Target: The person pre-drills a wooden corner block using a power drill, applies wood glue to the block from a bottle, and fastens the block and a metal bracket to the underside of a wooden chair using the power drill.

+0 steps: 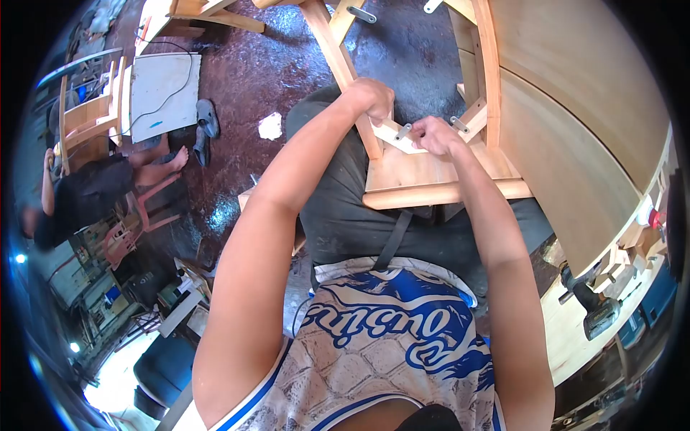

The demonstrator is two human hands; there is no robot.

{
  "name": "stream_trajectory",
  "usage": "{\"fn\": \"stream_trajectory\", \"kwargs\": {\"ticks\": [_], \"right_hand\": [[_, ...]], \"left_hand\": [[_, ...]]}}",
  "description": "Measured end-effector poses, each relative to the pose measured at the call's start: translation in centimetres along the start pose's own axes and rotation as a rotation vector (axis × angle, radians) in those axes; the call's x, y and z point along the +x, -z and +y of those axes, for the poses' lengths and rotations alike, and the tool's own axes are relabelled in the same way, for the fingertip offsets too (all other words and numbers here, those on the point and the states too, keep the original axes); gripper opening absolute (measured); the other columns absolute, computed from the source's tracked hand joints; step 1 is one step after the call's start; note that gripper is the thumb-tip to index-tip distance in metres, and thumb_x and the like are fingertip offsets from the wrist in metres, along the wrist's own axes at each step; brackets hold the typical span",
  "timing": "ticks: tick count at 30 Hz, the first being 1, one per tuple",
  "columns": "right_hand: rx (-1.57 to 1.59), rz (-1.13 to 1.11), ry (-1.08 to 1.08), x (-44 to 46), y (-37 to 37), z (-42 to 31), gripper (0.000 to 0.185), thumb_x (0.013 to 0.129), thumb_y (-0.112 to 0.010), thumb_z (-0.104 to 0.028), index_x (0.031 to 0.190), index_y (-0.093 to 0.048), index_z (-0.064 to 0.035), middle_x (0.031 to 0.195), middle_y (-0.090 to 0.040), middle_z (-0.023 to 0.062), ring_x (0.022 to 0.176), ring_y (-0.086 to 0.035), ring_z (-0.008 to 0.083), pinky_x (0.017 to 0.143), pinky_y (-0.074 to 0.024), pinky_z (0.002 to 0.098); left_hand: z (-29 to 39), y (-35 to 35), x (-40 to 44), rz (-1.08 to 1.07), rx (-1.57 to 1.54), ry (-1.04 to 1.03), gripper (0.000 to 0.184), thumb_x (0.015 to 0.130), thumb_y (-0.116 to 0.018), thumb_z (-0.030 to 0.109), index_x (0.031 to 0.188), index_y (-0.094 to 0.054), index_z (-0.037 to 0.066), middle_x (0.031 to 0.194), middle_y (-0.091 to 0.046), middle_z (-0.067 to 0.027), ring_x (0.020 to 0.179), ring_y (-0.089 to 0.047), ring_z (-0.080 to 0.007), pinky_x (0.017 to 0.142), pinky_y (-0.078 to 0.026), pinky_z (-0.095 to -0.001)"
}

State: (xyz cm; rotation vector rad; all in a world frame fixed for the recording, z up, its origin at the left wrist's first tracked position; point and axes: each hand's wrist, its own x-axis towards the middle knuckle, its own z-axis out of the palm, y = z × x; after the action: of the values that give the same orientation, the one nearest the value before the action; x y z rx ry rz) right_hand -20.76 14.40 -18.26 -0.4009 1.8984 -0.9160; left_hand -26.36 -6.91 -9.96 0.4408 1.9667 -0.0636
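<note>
A wooden chair frame rests across my lap, with its legs stretching away from me. My left hand is closed round one wooden leg near its lower end. Beside a pale corner brace, my right hand has its fingers bent together at a small metal plate; what they pinch is too small to make out. Another metal plate lies on the brace just right of my right hand. The flat wooden panel of the frame shows below both hands.
Large plywood sheets stand at the right. A power drill lies on a board at the lower right. At the left, another person sits by a wooden chair. Dark sandals are on the floor.
</note>
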Motion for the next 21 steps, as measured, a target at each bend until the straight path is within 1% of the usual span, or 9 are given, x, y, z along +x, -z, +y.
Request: {"fn": "stream_trajectory", "kwargs": {"ticks": [2,4,6,9,13,15,16,19,21], "right_hand": [[-0.038,-0.002,-0.06,-0.3,0.3,-0.5,0.051,0.081,-0.081,-0.01,0.13,-0.072,-0.0028,0.121,-0.076,0.0193,0.116,-0.071,0.0316,0.103,-0.0537,0.0388],[-0.055,0.006,-0.051,-0.2,0.4,-0.5,0.05,0.081,-0.081,-0.01,0.13,-0.072,-0.0041,0.121,-0.076,0.0187,0.117,-0.071,0.0317,0.104,-0.0535,0.0388],[-0.067,0.035,-0.013,-0.2,0.2,-0.3,0.043,0.079,-0.082,-0.012,0.121,-0.076,-0.0028,0.114,-0.078,0.0173,0.108,-0.073,0.0302,0.097,-0.0554,0.0388],[-0.103,-0.038,0.014,0.9,0.3,0.5,0.04,0.079,-0.081,-0.012,0.118,-0.077,-0.0056,0.105,-0.078,0.0157,0.099,-0.073,0.0282,0.091,-0.0552,0.0392],[-0.04,-0.013,0.004,0.5,0.6,-0.1,0.037,0.079,-0.082,-0.012,0.116,-0.078,-0.008,0.097,-0.078,0.0145,0.092,-0.071,0.0264,0.086,-0.0544,0.0395],[-0.064,-0.092,-0.064,-0.1,1.1,-0.9,0.041,0.083,-0.078,-0.013,0.123,-0.077,-0.0086,0.113,-0.078,0.017,0.108,-0.074,0.0277,0.094,-0.055,0.0386],[-0.077,-0.087,-0.064,-0.5,1.1,-1.2,0.041,0.083,-0.078,-0.013,0.123,-0.077,-0.0086,0.113,-0.078,0.017,0.108,-0.074,0.0277,0.094,-0.055,0.0386],[-0.098,0.073,-0.012,-3.3,1.0,-2.2,0.04,0.085,-0.078,-0.016,0.125,-0.076,-0.0084,0.111,-0.077,0.0158,0.097,-0.073,0.0246,0.089,-0.0552,0.0376],[0.207,0.525,0.162,-8.1,0.8,-2.5,0.039,0.089,-0.076,-0.015,0.126,-0.074,-0.0065,0.11,-0.074,0.0134,0.085,-0.067,0.0227,0.083,-0.0548,0.0352]], "left_hand": [[0.2,0.3,-0.4,0.011,0.012,0.032,0.047,0.074,-0.086,0.024,0.12,-0.08,0.015,0.117,-0.078,-0.01,0.114,-0.072,-0.0304,0.095,-0.056,-0.0447],[0.7,-1.2,-0.9,0.017,0.021,0.06,0.049,0.075,-0.085,0.024,0.123,-0.079,0.016,0.117,-0.077,-0.0097,0.114,-0.072,-0.0308,0.097,-0.056,-0.0447],[1.3,-4.4,-2.1,0.71,0.123,-0.169,0.045,0.075,-0.079,0.021,0.119,-0.077,0.012,0.109,-0.073,-0.0092,0.106,-0.069,-0.0317,0.094,-0.055,-0.0449],[5.0,-7.4,-4.1,0.943,-0.108,-0.122,0.044,0.075,-0.073,0.015,0.119,-0.074,0.006,0.105,-0.069,-0.0111,0.106,-0.068,-0.0317,0.095,-0.054,-0.0446],[8.7,-12.0,-4.8,0.945,-0.213,0.04,0.065,0.076,-0.069,0.013,0.139,-0.058,0.0,0.111,-0.069,-0.0145,0.113,-0.065,-0.0303,0.097,-0.051,-0.0441],[10.2,-13.0,-4.6,1.085,-0.228,0.054,0.081,0.075,-0.07,0.017,0.151,-0.047,0.004,0.118,-0.067,-0.0164,0.12,-0.061,-0.0302,0.103,-0.045,-0.0474],[10.6,-13.0,-4.6,1.019,-0.291,0.082,0.088,0.073,-0.07,0.019,0.156,-0.043,0.007,0.123,-0.064,-0.0175,0.126,-0.056,-0.0306,0.106,-0.04,-0.05],[10.8,-13.4,-4.5,0.964,-0.208,0.079,0.081,0.075,-0.071,0.02,0.153,-0.049,0.011,0.129,-0.061,-0.0172,0.131,-0.052,-0.0324,0.11,-0.037,-0.0513],[10.5,-14.1,-4.1,1.018,-0.183,0.053,0.074,0.076,-0.07,0.023,0.147,-0.054,0.011,0.129,-0.061,-0.0182,0.131,-0.051,-0.0338,0.111,-0.037,-0.0518]]}}
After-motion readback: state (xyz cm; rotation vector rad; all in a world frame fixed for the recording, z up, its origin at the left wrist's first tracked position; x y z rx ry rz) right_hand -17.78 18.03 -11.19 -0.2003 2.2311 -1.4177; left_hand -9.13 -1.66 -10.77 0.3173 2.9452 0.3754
